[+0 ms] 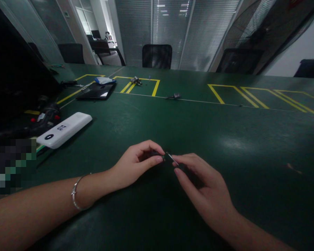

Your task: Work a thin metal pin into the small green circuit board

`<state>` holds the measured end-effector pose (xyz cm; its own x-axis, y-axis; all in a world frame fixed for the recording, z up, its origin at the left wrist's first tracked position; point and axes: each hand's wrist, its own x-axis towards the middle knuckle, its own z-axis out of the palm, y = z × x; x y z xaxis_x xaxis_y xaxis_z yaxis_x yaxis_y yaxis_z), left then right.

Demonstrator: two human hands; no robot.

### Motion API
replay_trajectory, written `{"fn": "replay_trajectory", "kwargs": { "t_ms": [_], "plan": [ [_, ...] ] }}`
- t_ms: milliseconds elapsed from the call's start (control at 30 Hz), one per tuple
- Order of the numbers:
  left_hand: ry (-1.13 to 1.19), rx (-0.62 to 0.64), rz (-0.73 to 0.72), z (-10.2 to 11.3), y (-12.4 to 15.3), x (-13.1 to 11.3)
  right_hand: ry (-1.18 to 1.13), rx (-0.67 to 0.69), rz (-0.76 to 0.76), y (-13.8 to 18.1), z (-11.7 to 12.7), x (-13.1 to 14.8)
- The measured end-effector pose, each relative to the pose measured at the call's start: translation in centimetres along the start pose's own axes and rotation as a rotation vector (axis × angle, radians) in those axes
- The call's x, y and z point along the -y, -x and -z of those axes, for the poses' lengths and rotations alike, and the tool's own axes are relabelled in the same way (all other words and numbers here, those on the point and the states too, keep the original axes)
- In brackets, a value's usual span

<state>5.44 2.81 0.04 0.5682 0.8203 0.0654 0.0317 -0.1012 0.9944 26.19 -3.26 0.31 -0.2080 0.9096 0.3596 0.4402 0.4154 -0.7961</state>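
Note:
My left hand [136,164] rests on the green table [225,139] with its fingers pinched round a small dark part [157,153]. My right hand [201,184] meets it from the right, fingertips closed on a thin dark metal piece [172,159] that joins the small part. Both hands touch at the fingertips near the table's front middle. A silver bracelet [75,195] circles my left wrist. What the small part is I cannot make out.
A white oblong device [65,129] lies at the left, beside dark tools [45,116]. Farther back lie a black tablet [95,91], a blue-white cloth [104,80], small metal parts [136,81] and a small fitting [174,96]. Yellow marked boxes line the table. Black chairs [157,55] stand behind.

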Motion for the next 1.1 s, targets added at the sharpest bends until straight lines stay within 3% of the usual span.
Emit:
{"fn": "replay_trajectory", "kwargs": {
  "t_ms": [133, 267, 633, 800, 1100],
  "plan": [
    [-0.385, 0.179, -0.132, 0.0, 0.2, -0.2, -0.019, -0.002, -0.015, -0.1, -0.1, -0.2],
    [-0.522, 0.223, -0.190, -0.2, 0.2, -0.4, -0.024, 0.022, -0.038, -0.1, -0.3, -0.2],
    [-0.620, 0.252, -0.214, -0.2, 0.1, -0.4, 0.046, 0.106, -0.109, -0.5, -0.3, -0.2],
    [-0.606, 0.179, -0.180, -0.3, 0.3, -0.3, 0.108, 0.124, -0.132, -0.3, -0.5, -0.5],
    [-0.862, 0.142, -0.165, -0.5, 0.4, -0.8, 0.162, 0.182, -0.190, -0.1, -1.0, -0.8]
  ]
}}
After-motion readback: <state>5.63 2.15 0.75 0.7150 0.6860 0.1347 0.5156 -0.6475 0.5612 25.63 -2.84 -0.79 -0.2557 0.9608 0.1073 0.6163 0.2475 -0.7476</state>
